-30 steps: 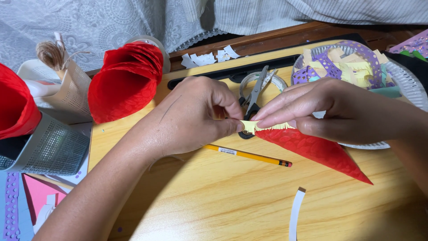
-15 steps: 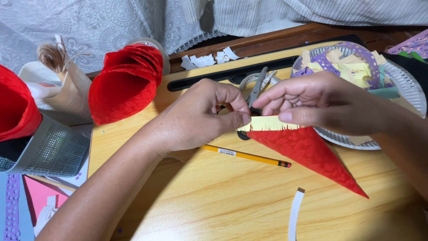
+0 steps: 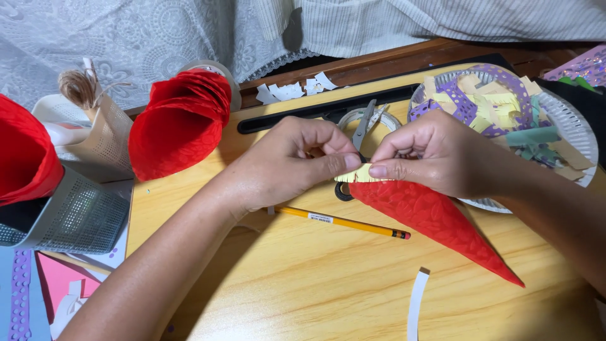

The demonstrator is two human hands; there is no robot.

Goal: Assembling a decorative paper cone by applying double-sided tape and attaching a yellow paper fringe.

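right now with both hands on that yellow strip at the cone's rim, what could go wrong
1. The left hand and right hand pinch the thin yellow strip from both ends; a hard pull might tear it or set it crooked on the red cone.
2. The scissors lie just behind the fingers and could snag a knuckle.
3. The pencil lies loose under the wrists and may roll if nudged.
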